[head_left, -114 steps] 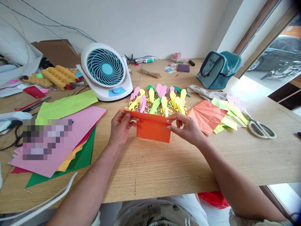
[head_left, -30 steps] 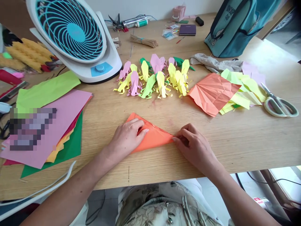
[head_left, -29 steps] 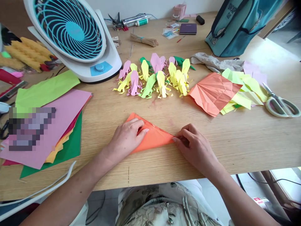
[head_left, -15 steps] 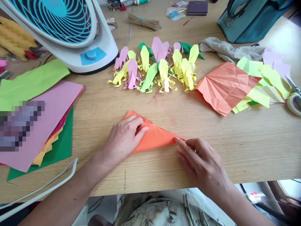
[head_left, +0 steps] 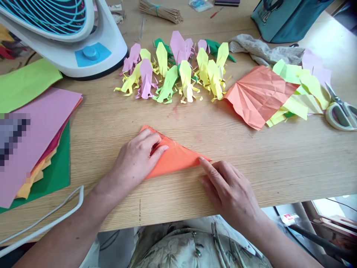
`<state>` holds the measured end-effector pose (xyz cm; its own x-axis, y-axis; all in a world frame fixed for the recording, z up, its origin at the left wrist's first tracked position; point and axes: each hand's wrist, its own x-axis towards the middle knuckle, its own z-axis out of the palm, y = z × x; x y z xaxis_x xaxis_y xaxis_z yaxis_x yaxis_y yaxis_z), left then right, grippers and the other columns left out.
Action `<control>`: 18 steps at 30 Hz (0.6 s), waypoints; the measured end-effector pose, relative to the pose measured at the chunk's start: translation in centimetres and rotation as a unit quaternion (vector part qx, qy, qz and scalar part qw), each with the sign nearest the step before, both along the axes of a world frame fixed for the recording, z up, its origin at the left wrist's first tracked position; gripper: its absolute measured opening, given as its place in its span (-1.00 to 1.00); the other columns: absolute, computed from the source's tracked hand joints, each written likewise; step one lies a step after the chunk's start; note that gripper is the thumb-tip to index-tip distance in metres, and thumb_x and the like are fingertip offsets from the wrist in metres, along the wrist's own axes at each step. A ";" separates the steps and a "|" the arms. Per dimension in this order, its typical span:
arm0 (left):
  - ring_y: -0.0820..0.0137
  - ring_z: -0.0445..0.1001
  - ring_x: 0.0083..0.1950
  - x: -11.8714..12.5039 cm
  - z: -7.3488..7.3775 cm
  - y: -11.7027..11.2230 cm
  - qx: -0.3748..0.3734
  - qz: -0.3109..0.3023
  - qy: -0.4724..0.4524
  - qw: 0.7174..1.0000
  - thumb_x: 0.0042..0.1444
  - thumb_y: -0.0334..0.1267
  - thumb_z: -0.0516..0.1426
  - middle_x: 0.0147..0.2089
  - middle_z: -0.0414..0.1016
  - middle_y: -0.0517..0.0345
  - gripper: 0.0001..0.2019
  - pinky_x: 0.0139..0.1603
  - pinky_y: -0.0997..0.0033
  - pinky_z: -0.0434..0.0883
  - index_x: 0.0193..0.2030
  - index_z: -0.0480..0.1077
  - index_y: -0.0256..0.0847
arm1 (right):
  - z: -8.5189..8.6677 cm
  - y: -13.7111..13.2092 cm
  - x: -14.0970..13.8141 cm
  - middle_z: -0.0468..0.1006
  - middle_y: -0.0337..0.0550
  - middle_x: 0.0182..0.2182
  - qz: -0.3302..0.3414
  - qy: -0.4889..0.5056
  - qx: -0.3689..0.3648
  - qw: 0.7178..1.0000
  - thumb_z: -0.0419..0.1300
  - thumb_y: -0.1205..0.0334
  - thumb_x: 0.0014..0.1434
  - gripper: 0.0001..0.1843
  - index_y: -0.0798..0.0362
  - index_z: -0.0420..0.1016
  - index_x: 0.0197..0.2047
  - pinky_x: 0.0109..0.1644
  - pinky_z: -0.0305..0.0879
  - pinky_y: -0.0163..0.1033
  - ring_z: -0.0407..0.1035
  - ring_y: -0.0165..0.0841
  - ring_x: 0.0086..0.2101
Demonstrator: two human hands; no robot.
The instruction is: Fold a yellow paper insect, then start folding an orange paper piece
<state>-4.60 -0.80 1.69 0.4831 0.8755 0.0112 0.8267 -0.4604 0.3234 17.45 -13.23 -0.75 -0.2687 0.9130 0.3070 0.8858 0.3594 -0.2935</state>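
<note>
A sheet of orange paper (head_left: 174, 156), folded into a long triangle, lies on the table in front of me. My left hand (head_left: 139, 154) rests on its left part, fingers curled and thumb on the paper, holding it down. At the narrow right corner, the index fingertip of my right hand (head_left: 230, 182) presses on the paper. The other fingers of that hand are bent, and its thumb sits lower, near the tabletop. Beyond the hands stand several folded paper figures (head_left: 185, 80) in yellow, pink and green.
A creased orange sheet (head_left: 259, 96) lies on green and yellow paper scraps (head_left: 314, 93), with scissors (head_left: 340, 111) beside them. Coloured paper sheets (head_left: 47, 123) are stacked at left, below a fan (head_left: 108, 56). A white cable (head_left: 64, 210) passes by my left forearm. A teal bag (head_left: 287, 22) stands behind.
The whole view has shifted, so things appear further left and higher. Both hands keep their places on the orange paper; my right index finger presses its corner, with little other change.
</note>
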 end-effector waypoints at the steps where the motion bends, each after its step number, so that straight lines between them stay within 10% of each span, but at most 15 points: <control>1: 0.44 0.31 -0.34 0.0 0.0 0.0 0.000 0.000 -0.001 1.000 0.25 -0.24 0.10 -0.29 0.35 0.19 -0.81 -0.34 0.40 0.18 -0.38 0.33 -0.22 | 0.0 0.0 -0.2 0.43 -0.07 -0.32 -0.011 -0.013 -0.006 1.000 0.09 0.29 0.34 -0.57 0.24 0.32 0.24 -0.28 0.30 -0.17 0.30 -0.30 -0.35; 18: 0.40 0.43 -0.29 0.9 0.3 -1.0 0.008 0.051 0.035 0.998 0.22 -0.26 0.17 -0.11 0.44 0.14 -0.86 -0.37 0.42 0.28 -0.13 0.31 -0.18 | -0.5 0.3 -0.7 0.41 -0.12 -0.39 -0.018 -0.029 0.020 0.999 0.05 0.28 0.36 -0.64 0.23 0.40 0.15 -0.29 0.18 -0.21 0.31 -0.34 -0.39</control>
